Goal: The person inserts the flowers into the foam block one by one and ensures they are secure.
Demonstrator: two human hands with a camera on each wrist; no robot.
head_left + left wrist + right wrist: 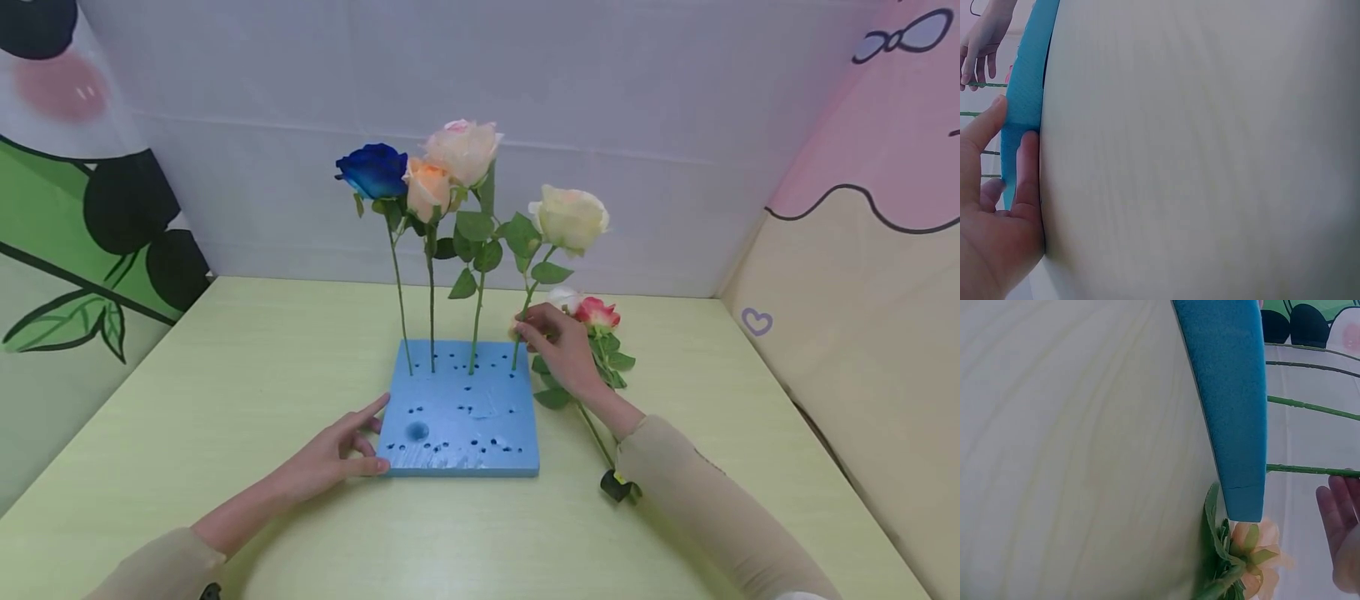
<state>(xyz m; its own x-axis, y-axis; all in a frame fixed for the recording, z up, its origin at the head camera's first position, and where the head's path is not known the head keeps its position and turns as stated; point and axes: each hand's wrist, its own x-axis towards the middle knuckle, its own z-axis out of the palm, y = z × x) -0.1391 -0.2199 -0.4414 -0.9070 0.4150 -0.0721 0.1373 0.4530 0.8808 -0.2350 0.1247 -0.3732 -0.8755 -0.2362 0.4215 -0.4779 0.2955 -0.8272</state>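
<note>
A blue foam block (442,417) with many small holes lies on the table. Along its far side stand a blue rose (372,171), a peach rose (428,190) and a pale pink rose (463,152), stems in the foam. My right hand (561,343) pinches the lower stem of a cream rose (570,218), whose end meets the block at the far right. At the block's left side, my left hand (333,454) touches the edge with fingers spread, thumb near the front corner. The left wrist view shows its fingers against the side wall (1024,112).
Right of the block, more roses lie on the table, among them a red-pink one (597,312) and a white one (564,298). A small black piece (616,486) sits by their stem ends. A pale backdrop (285,200) rises behind the table, with printed panels either side.
</note>
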